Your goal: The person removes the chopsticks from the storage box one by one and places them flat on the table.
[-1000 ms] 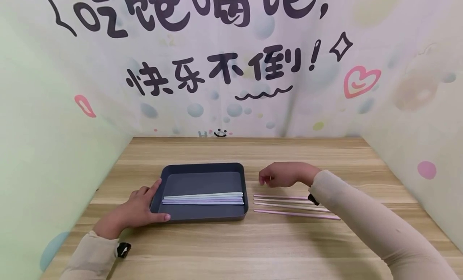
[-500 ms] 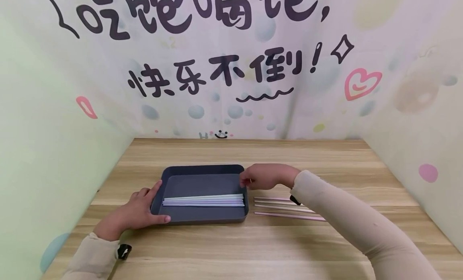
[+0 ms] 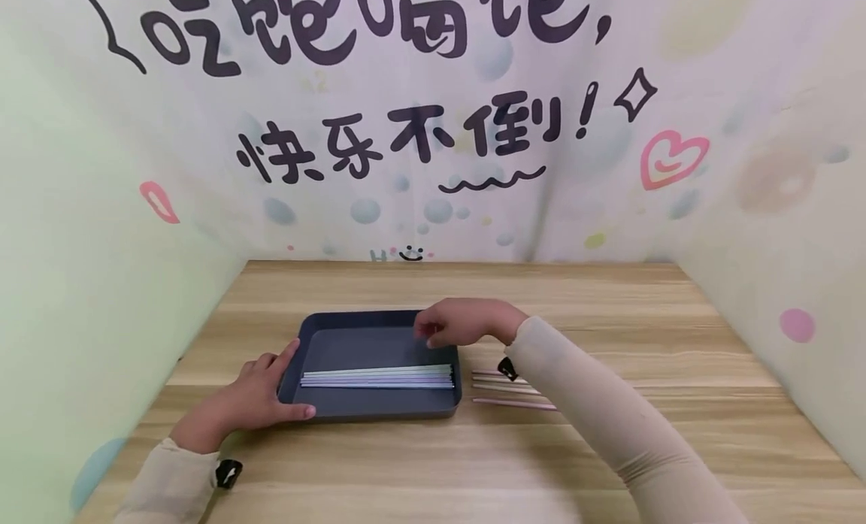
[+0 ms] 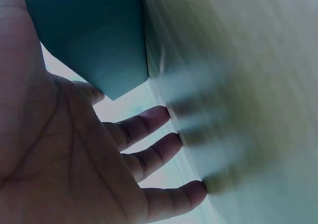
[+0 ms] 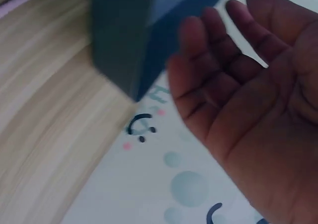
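A dark grey-blue rectangular tray (image 3: 365, 345) lies on the wooden table. Several thin pastel sticks (image 3: 375, 378), like chopsticks, lie side by side inside its front half. My left hand (image 3: 252, 398) rests against the tray's left end, thumb along the front wall and index finger at the left rim. In the left wrist view its other fingers (image 4: 151, 157) extend straight toward the tabletop. Above the tray's back right corner hovers my right hand (image 3: 467, 321), its fingers loosely bent around nothing. The right wrist view shows that empty palm (image 5: 263, 114) beside the tray wall (image 5: 119, 40).
To the right of the tray, several more pink and cream sticks (image 3: 510, 404) lie on the table (image 3: 379, 471), partly hidden under the right forearm (image 3: 602, 407). A printed cloth backdrop (image 3: 406, 223) stands at the table's back edge, with pale walls at both sides.
My right hand has moved left, from above the table beside the loose sticks to over the tray's back right corner. My left hand and the sticks in the tray have stayed put.
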### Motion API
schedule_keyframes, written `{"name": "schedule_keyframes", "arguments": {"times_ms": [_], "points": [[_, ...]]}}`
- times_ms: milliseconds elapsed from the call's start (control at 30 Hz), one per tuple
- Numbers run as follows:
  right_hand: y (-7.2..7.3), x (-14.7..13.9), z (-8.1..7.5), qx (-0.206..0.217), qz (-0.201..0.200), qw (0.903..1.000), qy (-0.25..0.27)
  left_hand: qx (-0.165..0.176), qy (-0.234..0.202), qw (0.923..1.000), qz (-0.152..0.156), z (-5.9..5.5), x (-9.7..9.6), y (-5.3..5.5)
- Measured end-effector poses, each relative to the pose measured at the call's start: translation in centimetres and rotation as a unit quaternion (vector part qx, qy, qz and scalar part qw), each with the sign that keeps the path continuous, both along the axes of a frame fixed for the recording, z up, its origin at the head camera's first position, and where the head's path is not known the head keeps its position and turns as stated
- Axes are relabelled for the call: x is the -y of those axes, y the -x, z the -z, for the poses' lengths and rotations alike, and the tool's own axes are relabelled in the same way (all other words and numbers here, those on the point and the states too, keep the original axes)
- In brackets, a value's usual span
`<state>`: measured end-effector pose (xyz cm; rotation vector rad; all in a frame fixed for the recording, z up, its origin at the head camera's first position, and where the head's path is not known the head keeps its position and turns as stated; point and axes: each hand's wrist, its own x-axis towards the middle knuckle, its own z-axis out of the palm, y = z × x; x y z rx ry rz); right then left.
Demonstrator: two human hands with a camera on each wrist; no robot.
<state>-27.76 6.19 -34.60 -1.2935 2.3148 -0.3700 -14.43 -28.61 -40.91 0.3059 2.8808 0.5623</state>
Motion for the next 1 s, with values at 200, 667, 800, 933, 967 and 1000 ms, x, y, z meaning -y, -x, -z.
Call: {"name": "schedule_keyframes", "arguments": {"times_ms": [200,667,800,933,967,1000], "points": [[0.1,1.4,0.0,0.023,0.017,0.9990,0.034,-0.002,-0.001,1.0000,0.002,0.1,0.2,-0.1],[-0.5,5.9,2.0,0.033,0.011,0.9990,0.030,-0.005,-0.003,1.0000,0.000,0.5,0.2,-0.2],[-0.9,6.8,3.2,0.042,0.034,0.9976,0.043,-0.015,0.004,0.9999,0.002,0.4,0.3,-0.1],[-1.5,7.4,4.6,0.039,0.051,0.9965,0.052,-0.014,0.007,0.9999,0.006,0.3,0.1,-0.1],[-1.6,7.4,4.9,0.037,0.055,0.9961,0.057,-0.011,0.007,0.9999,0.007,0.2,0.1,0.0],[-1.7,7.5,5.1,0.034,0.060,0.9956,0.063,-0.011,0.006,0.9999,0.008,0.2,0.0,0.0]]}}
